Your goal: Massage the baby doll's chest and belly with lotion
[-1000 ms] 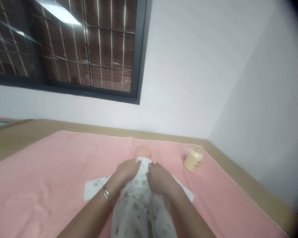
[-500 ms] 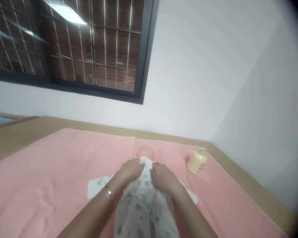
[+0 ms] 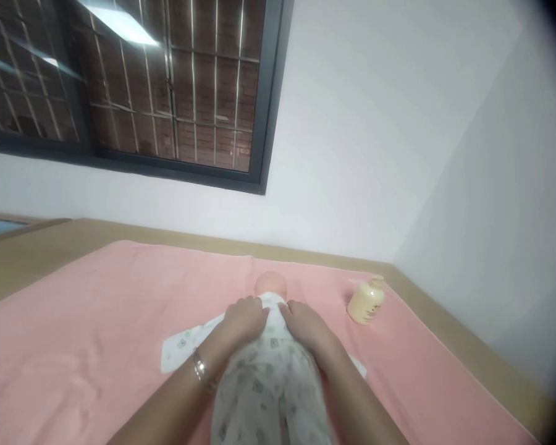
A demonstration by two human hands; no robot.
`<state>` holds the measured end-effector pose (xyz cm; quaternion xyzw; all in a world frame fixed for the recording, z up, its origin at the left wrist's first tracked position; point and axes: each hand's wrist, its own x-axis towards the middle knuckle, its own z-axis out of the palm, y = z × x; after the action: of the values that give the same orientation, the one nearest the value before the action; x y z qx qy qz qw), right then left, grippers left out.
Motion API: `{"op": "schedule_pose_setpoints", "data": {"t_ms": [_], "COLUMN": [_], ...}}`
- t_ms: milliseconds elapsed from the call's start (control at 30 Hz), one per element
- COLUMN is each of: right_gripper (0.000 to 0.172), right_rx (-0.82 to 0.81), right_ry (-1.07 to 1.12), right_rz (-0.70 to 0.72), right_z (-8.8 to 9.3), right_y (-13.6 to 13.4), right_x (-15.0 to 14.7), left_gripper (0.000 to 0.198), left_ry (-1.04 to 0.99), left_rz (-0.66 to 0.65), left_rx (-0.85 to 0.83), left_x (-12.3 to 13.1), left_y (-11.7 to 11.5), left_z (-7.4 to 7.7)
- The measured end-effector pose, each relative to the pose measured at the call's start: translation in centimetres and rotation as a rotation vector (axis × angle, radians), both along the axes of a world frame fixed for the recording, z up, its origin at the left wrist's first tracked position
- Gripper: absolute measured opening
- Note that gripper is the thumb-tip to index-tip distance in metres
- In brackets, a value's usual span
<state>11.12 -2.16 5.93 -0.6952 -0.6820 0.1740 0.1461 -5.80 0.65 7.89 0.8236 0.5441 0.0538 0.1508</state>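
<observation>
The left hand [image 3: 246, 316] and right hand [image 3: 308, 321] lie a little apart, one on either side of the doll's [image 3: 270, 283] upper body, thumbs inward; whether they grip its printed clothes [image 3: 266, 383], I can't tell. It lies on the pink cloth [image 3: 134, 290], head towards the far edge. Uneven pressure could, I'd say, bunch the fabric or skew the doll. Near the cloth's far right corner stands a bottle [image 3: 366, 303] (a wide right-hand sweep might topple it).

Camera mounted on wearer's head, aimed forward and tipped slightly down. Hands [image 3: 246, 318] framed near, from behind, at six o'clock; pink cloth [image 3: 134, 296] seen at shallow slant; window [image 3: 180, 86] taken in farther off between ten and eleven, wall [image 3: 328, 111] at one.
</observation>
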Motion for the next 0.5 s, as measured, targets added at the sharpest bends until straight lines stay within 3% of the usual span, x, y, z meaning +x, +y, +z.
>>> {"op": "schedule_pose_setpoints", "data": {"t_ms": [167,400,500], "right_gripper": [0.046,0.06,0.062], "right_rx": [0.088,0.017,0.039], "right_ry": [-0.23,-0.065,-0.099], "right_rz": [0.064,-0.062,-0.089], "right_z": [0.5,-0.7,-1.5], "right_y": [-1.3,0.6,1.2], "right_x": [-1.2,-0.8,-1.0], "left_gripper": [0.056,0.068,0.068], "left_ry": [-0.133,-0.199,-0.204], "left_rz": [0.045,0.159,0.165], "left_rx": [-0.099,-0.083,-0.073], "left_x": [-0.4,0.5,0.5], "left_y": [1.5,2.5,2.7], "left_z": [-0.7,-2.7,-3.2]}}
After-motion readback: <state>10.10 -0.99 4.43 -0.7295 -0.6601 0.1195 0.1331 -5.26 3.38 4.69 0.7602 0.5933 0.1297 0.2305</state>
